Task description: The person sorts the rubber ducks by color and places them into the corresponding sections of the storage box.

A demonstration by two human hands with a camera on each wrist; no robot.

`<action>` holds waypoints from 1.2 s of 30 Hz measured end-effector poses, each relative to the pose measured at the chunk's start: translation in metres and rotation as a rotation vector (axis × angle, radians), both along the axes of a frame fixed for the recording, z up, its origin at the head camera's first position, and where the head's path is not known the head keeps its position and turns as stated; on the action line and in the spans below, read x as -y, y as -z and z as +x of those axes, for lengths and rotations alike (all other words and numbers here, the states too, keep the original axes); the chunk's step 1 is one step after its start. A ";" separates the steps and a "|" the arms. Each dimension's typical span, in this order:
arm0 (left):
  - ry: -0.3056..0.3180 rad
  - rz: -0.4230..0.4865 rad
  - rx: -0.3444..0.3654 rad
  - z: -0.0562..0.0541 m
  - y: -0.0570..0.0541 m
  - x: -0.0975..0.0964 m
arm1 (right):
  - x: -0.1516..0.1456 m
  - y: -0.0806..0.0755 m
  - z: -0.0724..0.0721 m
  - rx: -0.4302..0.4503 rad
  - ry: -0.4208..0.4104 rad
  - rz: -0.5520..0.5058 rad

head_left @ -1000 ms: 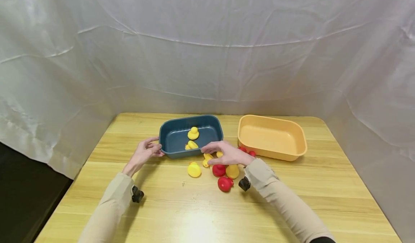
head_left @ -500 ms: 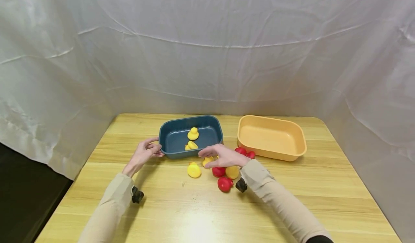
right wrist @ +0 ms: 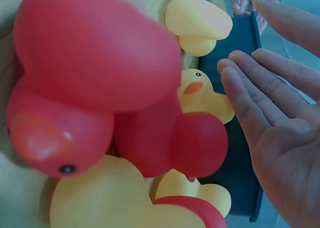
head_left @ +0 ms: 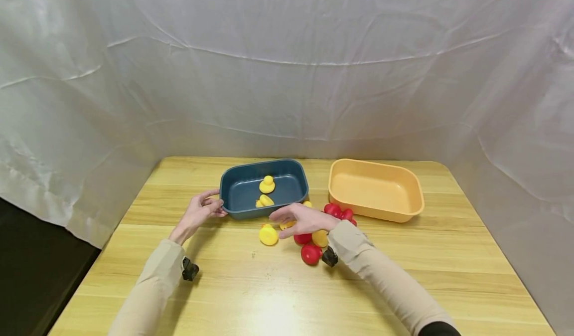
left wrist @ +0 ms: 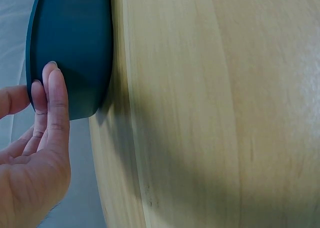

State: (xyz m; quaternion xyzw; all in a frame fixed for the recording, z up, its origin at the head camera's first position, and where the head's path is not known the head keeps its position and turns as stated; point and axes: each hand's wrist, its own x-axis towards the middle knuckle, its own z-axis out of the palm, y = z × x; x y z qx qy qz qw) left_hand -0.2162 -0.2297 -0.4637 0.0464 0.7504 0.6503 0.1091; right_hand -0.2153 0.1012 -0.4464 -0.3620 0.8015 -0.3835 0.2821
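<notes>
At the left end of a dark blue tub [head_left: 237, 212], my left hand [head_left: 199, 214] touches the wall with straight fingers [left wrist: 59, 103]. Two yellow rubber ducks [head_left: 267, 184] lie inside that tub. My right hand [head_left: 305, 220] hovers over the duck cluster in front of the tub, fingers extended and apart from the thumb, holding nothing. Partly hidden beneath it are a yellow duck [head_left: 287, 225] and a red duck [head_left: 302, 239]. Just left of its fingertips sits another yellow duck [head_left: 268, 235]. The right wrist view shows red ducks [right wrist: 95, 48] close to the camera.
An orange tub [head_left: 376, 189] stands at the back right with nothing visible in it. Several red ducks [head_left: 333, 210] lie by its front left corner. Another red duck [head_left: 311, 254] lies nearer the front of the wooden table [head_left: 251, 286]. Grey-white sheeting [head_left: 287, 77] surrounds the table's back and sides.
My right hand has moved a little left and toward me over the ducks, uncovering more of the red ducks by the orange tub. My left hand and both tubs stay in place.
</notes>
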 end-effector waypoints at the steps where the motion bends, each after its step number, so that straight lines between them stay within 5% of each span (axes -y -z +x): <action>1: -0.001 0.000 0.000 0.000 0.000 0.000 | 0.001 0.000 0.000 0.007 0.000 0.006; 30: -0.001 -0.001 0.006 0.000 -0.001 0.000 | 0.010 0.004 0.003 0.014 -0.119 0.060; 36: -0.001 0.001 -0.004 0.000 0.000 0.000 | 0.014 0.005 0.003 0.037 -0.091 0.079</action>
